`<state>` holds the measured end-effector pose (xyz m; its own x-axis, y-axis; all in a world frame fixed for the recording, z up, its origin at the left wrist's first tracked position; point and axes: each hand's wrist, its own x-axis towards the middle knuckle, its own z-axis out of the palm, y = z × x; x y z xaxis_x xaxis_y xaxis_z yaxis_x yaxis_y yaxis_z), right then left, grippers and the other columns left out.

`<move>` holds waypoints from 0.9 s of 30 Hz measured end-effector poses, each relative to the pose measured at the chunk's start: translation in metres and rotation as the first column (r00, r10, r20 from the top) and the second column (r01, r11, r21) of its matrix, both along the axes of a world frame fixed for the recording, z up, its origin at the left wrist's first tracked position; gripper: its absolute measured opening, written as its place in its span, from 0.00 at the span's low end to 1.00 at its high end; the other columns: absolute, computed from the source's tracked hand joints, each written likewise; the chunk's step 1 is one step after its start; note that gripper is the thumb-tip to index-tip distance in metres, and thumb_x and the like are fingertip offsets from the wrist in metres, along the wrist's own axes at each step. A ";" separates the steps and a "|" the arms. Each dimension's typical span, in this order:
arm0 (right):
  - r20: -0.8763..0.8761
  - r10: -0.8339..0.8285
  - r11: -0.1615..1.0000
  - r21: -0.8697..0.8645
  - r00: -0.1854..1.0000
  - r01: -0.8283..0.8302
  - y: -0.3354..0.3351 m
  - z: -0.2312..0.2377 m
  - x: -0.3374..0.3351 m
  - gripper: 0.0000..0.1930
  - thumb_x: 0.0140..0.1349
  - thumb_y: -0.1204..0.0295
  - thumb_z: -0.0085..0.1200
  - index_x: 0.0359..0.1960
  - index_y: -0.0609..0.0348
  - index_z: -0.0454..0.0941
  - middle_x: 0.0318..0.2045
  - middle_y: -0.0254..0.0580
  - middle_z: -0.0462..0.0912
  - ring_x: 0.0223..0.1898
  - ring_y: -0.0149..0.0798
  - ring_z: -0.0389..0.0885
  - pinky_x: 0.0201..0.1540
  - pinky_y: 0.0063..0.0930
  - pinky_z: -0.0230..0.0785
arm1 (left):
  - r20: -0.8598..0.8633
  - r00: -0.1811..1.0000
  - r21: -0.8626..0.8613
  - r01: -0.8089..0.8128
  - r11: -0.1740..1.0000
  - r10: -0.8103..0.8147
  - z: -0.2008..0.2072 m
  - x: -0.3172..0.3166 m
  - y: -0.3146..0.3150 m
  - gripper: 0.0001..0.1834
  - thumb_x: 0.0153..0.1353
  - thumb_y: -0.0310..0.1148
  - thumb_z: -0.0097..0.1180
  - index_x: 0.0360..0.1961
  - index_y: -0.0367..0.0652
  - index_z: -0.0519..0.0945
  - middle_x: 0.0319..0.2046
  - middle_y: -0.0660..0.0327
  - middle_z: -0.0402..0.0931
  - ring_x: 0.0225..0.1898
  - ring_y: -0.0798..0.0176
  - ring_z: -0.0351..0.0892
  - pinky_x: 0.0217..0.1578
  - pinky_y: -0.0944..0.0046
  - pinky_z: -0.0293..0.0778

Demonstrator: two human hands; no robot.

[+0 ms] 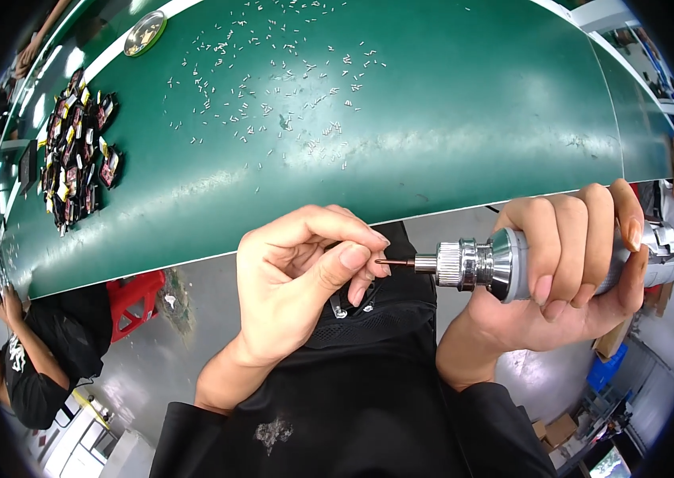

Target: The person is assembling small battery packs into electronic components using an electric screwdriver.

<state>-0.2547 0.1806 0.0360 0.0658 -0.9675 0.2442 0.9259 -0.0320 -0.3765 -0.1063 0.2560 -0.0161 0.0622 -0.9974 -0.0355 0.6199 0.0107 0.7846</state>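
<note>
My right hand (564, 263) is wrapped round the body of a grey and silver electric screwdriver (463, 264), held level in front of the green table's near edge. Its thin dark bit (397, 261) points left. My left hand (281, 279) meets it there, thumb and index finger pinched together by the bit's tip. Whatever lies in the pinch, if anything, is too small or hidden to make out. Many tiny silvery pins or screws (335, 127) are scattered over the table (480, 103) beyond my hands.
At the table's left lies a heap of small black parts (74, 159). Behind it stands a round shallow dish (146, 33) with small bits inside. A red stool (134, 303) and a person in black (42, 374) are at the lower left. A black bag (377, 319) is below my hands.
</note>
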 end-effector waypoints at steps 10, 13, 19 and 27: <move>-0.011 -0.002 1.000 0.003 1.000 0.002 0.002 -0.008 -0.004 0.07 0.58 0.70 0.50 0.33 0.57 0.67 0.13 0.27 0.64 0.11 0.23 0.62 0.18 0.18 0.63 | 0.144 0.990 0.043 -0.001 0.999 -0.006 -0.010 -0.008 0.005 0.14 0.70 0.31 0.41 0.27 0.37 0.69 0.22 0.58 0.72 0.19 0.75 0.62 0.20 0.75 0.60; -0.028 0.003 1.000 -0.008 1.000 -0.004 0.002 -0.009 -0.003 0.07 0.59 0.70 0.49 0.34 0.57 0.66 0.13 0.27 0.64 0.11 0.23 0.62 0.19 0.19 0.63 | 0.088 0.995 0.041 0.040 0.998 -0.044 -0.009 -0.010 0.006 0.14 0.70 0.32 0.40 0.28 0.36 0.70 0.22 0.59 0.72 0.19 0.76 0.63 0.20 0.76 0.59; -0.035 0.011 1.000 -0.020 0.999 -0.011 0.001 -0.012 -0.003 0.06 0.60 0.69 0.48 0.33 0.57 0.66 0.14 0.27 0.64 0.11 0.23 0.62 0.19 0.19 0.64 | 0.085 0.995 0.058 0.054 0.997 -0.059 -0.004 -0.013 0.007 0.15 0.71 0.34 0.40 0.29 0.36 0.71 0.23 0.60 0.72 0.21 0.76 0.64 0.20 0.76 0.59; -0.049 0.018 1.000 -0.023 0.999 -0.019 0.001 -0.014 -0.006 0.06 0.60 0.69 0.49 0.33 0.57 0.66 0.14 0.27 0.64 0.11 0.23 0.62 0.19 0.19 0.63 | -0.088 0.982 0.082 0.176 0.981 -0.169 -0.009 -0.011 0.005 0.16 0.71 0.36 0.39 0.29 0.36 0.70 0.21 0.61 0.71 0.21 0.76 0.65 0.19 0.75 0.59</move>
<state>-0.2612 0.1818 0.0218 0.0961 -0.9600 0.2630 0.9071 -0.0243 -0.4202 -0.1176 0.2612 -0.0246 -0.1169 -0.9856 -0.1222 0.6676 -0.1691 0.7251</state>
